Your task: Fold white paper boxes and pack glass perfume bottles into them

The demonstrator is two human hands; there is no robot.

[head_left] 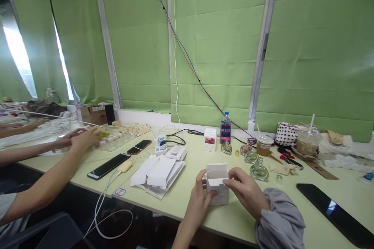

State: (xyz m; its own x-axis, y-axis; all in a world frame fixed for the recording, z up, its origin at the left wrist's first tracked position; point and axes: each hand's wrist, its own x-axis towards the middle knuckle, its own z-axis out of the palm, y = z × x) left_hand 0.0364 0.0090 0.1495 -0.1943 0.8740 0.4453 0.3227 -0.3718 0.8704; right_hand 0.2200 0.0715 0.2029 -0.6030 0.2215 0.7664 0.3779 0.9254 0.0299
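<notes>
A small white cardboard box stands near the front edge of the table, its top flap raised at the back. My left hand wraps round the box's left side, with the thumb across its front. At the upper right edge of the box, the thumb and fingers of my right hand pinch the card; the box's inside is hidden. A stack of flat white folded cartons lies to the left of my hands. Just to the right are glass bottles with dried flowers, the nearest one uncapped bottle.
Behind the box stand a white printed box and a drink bottle. Iced drinks sit at the right rear, a dark phone at the right front. Left are phones, cables and a co-worker's hands.
</notes>
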